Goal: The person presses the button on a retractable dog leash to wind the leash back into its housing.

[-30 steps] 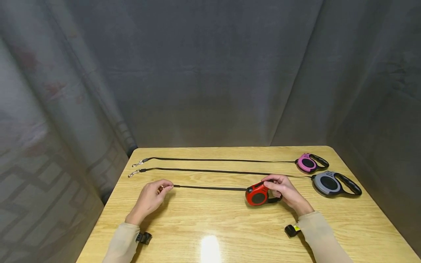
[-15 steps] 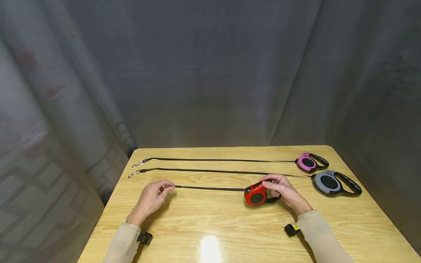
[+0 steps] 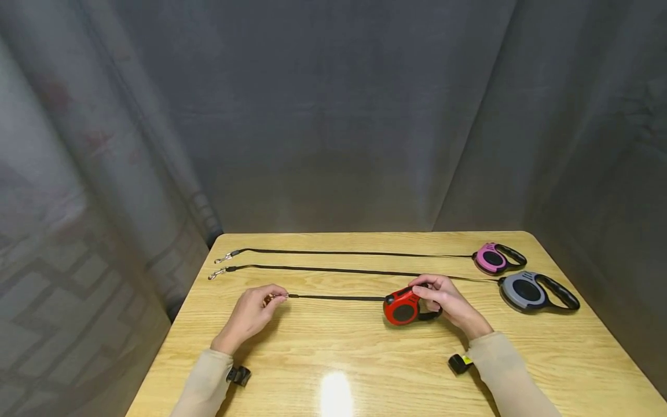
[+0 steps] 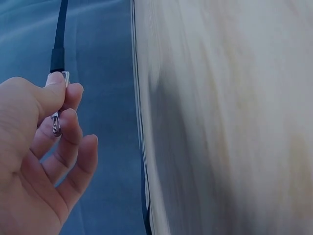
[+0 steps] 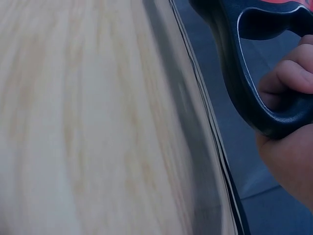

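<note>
Red leash point(image 3: 400, 308): it is over the wood table point(image 3: 292, 353), between the 2 hands. Each end is in 1 hand, maybe to keep the strap from sliding back in.
Its look: shiny red case with a round black middle and a black loop handle point(image 5: 234, 73).
Black strap point(image 3: 339, 297): thin, flat and almost straight, likely pulled tight.
Left hand point(image 3: 252, 313): thumb and finger pinch the silver clip point(image 4: 56, 125), maybe because it is a small, hard end.
Right hand point(image 3: 450, 302): fingers curl around the handle, which is likely made for that.
Gray leash point(image 3: 523, 289), pink leash point(image 3: 491, 258): these 2 lie farther back in rows, perhaps so they don't tangle.
</note>
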The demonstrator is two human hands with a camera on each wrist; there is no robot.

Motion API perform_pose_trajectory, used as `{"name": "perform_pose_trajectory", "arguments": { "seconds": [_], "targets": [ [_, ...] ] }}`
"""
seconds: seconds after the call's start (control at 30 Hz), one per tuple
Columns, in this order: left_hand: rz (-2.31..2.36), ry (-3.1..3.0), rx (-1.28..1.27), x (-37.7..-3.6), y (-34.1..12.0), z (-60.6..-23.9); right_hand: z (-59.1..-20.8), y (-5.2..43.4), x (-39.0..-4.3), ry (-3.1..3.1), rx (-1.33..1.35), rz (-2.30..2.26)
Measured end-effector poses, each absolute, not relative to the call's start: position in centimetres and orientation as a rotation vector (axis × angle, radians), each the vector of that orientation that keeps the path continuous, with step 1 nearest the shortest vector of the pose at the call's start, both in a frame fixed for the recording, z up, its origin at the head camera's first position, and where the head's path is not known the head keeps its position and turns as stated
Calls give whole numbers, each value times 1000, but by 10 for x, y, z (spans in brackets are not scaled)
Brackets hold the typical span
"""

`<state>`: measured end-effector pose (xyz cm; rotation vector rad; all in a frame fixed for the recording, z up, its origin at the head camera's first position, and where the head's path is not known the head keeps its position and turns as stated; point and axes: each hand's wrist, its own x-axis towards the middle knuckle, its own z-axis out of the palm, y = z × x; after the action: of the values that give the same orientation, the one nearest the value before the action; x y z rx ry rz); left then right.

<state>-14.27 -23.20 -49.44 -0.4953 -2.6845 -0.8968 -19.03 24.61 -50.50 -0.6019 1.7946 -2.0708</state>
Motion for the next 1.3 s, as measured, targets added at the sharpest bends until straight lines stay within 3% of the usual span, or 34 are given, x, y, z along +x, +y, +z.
{"name": "perform_pose_trajectory", "arguments": {
  "seconds": [1.3],
  "targets": [
    [-955, -2760, -553, -147, -204, -493, -510, 228, -188, 1783, -660, -2084]
  ]
}}
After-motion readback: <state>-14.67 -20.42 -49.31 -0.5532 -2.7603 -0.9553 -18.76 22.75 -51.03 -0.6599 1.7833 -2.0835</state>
